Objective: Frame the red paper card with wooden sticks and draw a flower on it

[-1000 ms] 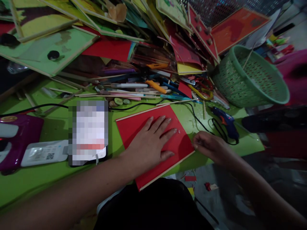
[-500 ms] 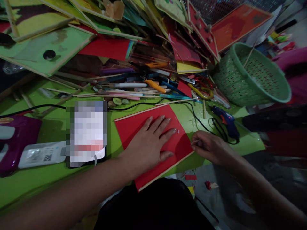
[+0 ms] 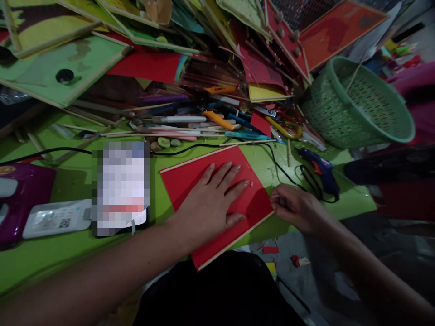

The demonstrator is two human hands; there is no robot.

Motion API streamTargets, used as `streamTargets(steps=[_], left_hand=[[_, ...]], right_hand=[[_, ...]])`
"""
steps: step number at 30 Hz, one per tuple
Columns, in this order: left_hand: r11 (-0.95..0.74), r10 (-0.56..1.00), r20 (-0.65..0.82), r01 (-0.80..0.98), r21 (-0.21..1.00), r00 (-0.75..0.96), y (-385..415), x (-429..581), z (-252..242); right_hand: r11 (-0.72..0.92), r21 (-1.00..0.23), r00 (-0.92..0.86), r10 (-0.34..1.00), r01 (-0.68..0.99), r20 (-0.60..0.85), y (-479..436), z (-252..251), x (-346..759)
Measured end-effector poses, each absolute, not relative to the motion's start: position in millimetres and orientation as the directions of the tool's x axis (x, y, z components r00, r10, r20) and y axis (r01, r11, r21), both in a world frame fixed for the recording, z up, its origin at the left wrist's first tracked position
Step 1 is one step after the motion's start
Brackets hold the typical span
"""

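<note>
**A:** Where's the red panel point(image 3: 185, 181)?

**B:** Flat on the green desk point(image 3: 50, 258) right in front of you, with its near corner hanging over the edge. Your left hand point(image 3: 214, 199) lies on it palm down. Its fingers point(image 3: 221, 176) are spread wide and hold nothing.

**A:** And my right hand point(image 3: 295, 208)?

**B:** It's at the panel's right corner, fingers drawn into a narrow pinch. I can't tell what's in the pinch, if anything.

**A:** How will the panel handle?

**B:** I'd judge it light and thin. The pale strips along its edges look stiff, but the red middle probably flexes, so take hold at a stripped edge.

**A:** What's around it?

**B:** A blue glue gun point(image 3: 321, 172) just to your right, with its black cord beside the panel. There's a phone point(image 3: 120, 188) to the left, a heap of pens point(image 3: 204, 122) beyond, and a green basket point(image 3: 356, 104) at far right.
</note>
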State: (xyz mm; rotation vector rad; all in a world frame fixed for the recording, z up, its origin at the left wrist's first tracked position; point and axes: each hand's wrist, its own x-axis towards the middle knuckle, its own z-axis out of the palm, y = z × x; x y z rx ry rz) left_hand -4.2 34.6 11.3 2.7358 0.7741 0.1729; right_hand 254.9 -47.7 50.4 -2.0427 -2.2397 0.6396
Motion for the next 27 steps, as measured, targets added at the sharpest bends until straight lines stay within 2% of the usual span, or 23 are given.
streamTargets(steps=[11,18,27], left_hand=[[-0.814,0.523,0.039,0.486,0.318,0.851,34.9,-5.0,11.7],[-0.816,0.522,0.033,0.487,0.311,0.853,35.7,-5.2,11.5],[-0.814,0.525,0.042,0.487,0.316,0.850,35.8,-4.9,13.0]], right_hand=[[-0.003,-0.306,-0.082,0.961,0.952,-0.263,-47.9,50.9,256.5],[-0.124,-0.436,-0.050,0.930,0.891,-0.365,-45.4,59.9,261.1],[-0.036,-0.281,-0.034,0.970,0.959,-0.240,-49.1,53.5,251.9]])
